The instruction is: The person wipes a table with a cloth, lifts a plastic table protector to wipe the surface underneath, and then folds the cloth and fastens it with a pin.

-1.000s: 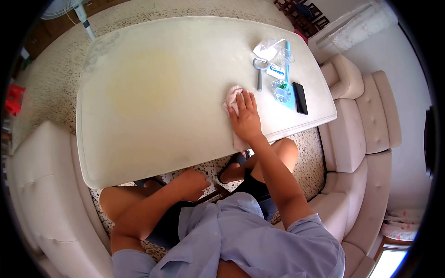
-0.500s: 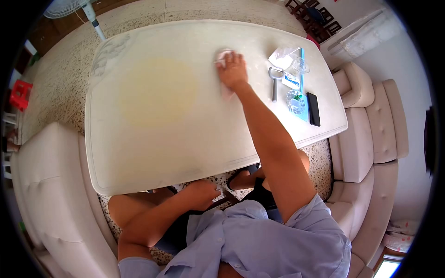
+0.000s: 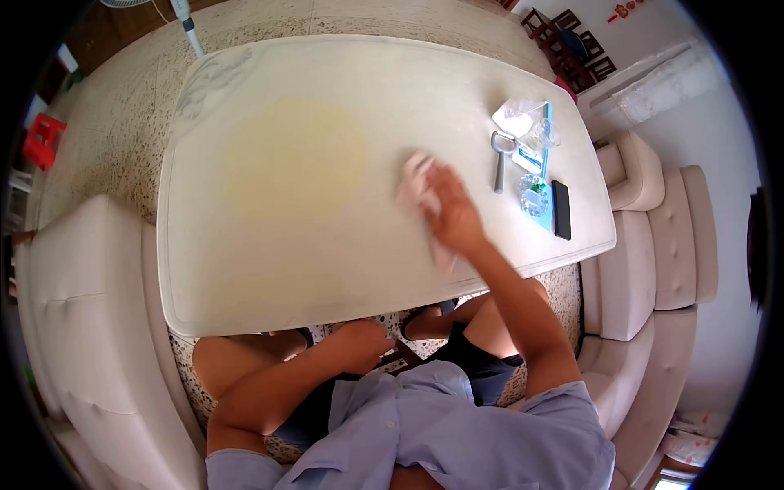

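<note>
My right hand (image 3: pixel 453 211) presses on a crumpled pale pink cloth (image 3: pixel 416 186) on the white, faintly yellowed table (image 3: pixel 286 269). The fingers lie over the cloth and blur with motion; a tail of the cloth trails toward the near edge. Below that edge, my left hand (image 3: pixel 363 343) is curled into a loose fist over my lap, with no object visible in it.
Right of the cloth lie a grey-handled peeler (image 3: pixel 500 163), a white packet (image 3: pixel 527 157), a clear glass dish (image 3: pixel 534 194), a clear cup (image 3: pixel 545 132), a plastic bag (image 3: pixel 514 121) and a black phone (image 3: pixel 561 210). Beige sofas (image 3: pixel 90 318) flank the table.
My right hand has drawn the cloth from the far part of the table toward me and slightly right. My left hand stays by my lap. The view has shifted a little.
</note>
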A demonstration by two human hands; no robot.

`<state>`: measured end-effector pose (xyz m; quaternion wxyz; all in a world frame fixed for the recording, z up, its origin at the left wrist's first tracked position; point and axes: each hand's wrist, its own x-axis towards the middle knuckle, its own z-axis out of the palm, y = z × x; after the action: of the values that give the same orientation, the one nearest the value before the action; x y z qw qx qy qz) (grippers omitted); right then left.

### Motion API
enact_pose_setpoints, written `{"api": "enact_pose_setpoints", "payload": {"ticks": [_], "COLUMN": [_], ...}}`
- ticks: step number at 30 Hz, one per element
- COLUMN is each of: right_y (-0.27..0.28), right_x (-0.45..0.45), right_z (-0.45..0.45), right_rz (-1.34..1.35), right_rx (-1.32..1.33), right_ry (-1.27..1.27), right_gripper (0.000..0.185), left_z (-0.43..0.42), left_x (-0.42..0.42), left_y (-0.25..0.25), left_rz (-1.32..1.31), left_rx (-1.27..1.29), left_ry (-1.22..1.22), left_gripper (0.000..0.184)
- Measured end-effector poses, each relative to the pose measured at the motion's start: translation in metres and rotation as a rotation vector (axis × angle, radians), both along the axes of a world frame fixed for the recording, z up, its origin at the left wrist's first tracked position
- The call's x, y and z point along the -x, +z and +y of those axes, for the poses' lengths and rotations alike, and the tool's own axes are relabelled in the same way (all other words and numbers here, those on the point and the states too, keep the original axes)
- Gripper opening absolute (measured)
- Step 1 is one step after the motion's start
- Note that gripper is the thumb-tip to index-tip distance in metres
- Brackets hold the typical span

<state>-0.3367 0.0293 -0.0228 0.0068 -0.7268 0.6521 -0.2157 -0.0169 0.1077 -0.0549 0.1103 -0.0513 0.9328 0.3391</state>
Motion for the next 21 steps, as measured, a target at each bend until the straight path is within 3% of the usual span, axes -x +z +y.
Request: {"api": "enact_pose_setpoints", "payload": {"ticks": [6,10,12,13,14,16,21], "right_y": [-0.032,-0.034,-0.003,-0.011,-0.029,-0.025,0.014], "right_x": [0.059,-0.026,-0.102,-0.136,-0.169,-0.217,-0.217], "right_z": [-0.185,-0.275,-0.264,-0.254,-0.240,-0.182,-0.046], "right_rz": [0.175,0.203,0.072,-0.010,0.120,-0.033,-0.191], "right_rx": [-0.044,-0.114,-0.189,-0.101,-0.004,-0.003,-0.063], "right_ry": [-0.257,-0.301,-0.003,0.128,0.229,0.392,0.733], "right_gripper": [0.064,0.070,0.069,0.067,0.065,0.061,0.057], "left_z": [0.003,0.003,0.003,0.003,0.003,0.004,0.001], "left_x": [0.004,0.003,0.007,0.006,0.005,0.004,0.006], "left_y": [-0.009,-0.014,-0.012,-0.014,-0.019,-0.021,-0.010], "left_rz": [-0.011,-0.049,-0.063,-0.055,-0.047,-0.033,-0.032], "left_rx": [0.022,0.043,0.004,-0.014,-0.031,-0.033,0.024], "left_ry": [-0.040,-0.034,-0.014,-0.003,0.006,0.011,0.019], "left_gripper": [0.024,0.022,0.022,0.022,0.022,0.021,0.020]}}
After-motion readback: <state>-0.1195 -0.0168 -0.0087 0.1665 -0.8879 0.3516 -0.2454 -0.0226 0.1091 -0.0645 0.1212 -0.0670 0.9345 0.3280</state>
